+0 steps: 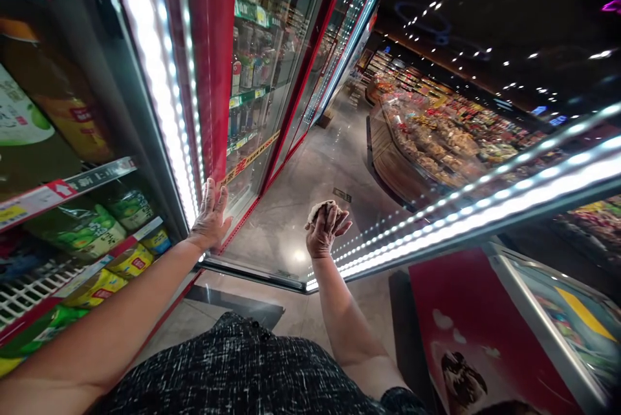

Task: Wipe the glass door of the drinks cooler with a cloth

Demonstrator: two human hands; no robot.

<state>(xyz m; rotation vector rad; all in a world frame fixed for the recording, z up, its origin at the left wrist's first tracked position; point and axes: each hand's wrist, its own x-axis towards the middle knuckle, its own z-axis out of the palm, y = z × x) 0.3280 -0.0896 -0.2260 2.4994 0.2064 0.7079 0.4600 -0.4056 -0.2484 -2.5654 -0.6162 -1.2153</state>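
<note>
A glass cooler door [262, 276] with bright light strips along its sides stands swung open in front of me. My right hand [324, 237] presses a crumpled beige cloth [317, 209] to the pane, in its lower middle. The fingers curl over the cloth, so part of it is hidden. Near the light strip [167, 72] on the door's left side, my left hand [211, 221] lies flat with its fingers stretched out. It appears to rest against the glass and holds nothing.
At the left, cooler shelves [104, 176] carry bottles and green and yellow packs. Through the pane I see red-framed coolers [303, 59] and a produce stand [392, 156] on a shiny floor [291, 214]. A red chest freezer [451, 298] is at the lower right.
</note>
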